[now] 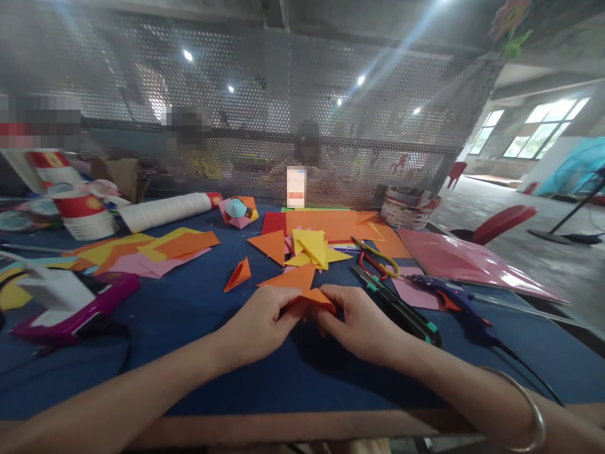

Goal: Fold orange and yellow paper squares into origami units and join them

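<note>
the bangled right wrist [532,410] is nearest; beyond it both hands, left [262,321] and right [362,321], pinch orange paper [314,299] between curled fingers, above the counter [227,384], with yellow pieces [309,249] just past them.

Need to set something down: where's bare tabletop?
Blue tabletop is bare between the purple object and left forearm, and between that and the right forearm. Beyond left hand and right hand, and rightward, it's crowded: yellow paper, scissors, cutter, glue gun.
</note>
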Demonstrator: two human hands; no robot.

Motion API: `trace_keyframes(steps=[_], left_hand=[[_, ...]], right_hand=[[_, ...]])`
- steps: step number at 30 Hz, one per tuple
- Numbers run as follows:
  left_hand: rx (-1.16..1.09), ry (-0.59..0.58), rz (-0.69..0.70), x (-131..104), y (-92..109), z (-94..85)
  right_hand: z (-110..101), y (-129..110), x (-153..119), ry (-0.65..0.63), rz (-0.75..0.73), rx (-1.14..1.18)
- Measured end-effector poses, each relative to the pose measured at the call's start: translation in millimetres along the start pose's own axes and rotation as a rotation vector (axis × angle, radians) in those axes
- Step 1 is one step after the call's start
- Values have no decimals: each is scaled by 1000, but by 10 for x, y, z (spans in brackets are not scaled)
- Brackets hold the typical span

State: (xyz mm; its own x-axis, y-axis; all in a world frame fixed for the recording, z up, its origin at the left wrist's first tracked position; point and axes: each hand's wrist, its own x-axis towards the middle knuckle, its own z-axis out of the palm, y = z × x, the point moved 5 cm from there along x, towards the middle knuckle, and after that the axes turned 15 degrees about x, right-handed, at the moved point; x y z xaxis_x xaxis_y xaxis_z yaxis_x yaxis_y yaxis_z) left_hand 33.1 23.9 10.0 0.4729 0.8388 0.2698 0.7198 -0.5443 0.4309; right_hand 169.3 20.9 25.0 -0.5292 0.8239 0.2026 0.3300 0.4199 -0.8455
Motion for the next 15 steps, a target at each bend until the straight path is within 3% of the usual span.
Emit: trace_keyframes(steps=[15], left_hand=[[75, 39, -154, 20, -87, -102]], right_hand=[[-67, 116, 31, 1, 13, 24]])
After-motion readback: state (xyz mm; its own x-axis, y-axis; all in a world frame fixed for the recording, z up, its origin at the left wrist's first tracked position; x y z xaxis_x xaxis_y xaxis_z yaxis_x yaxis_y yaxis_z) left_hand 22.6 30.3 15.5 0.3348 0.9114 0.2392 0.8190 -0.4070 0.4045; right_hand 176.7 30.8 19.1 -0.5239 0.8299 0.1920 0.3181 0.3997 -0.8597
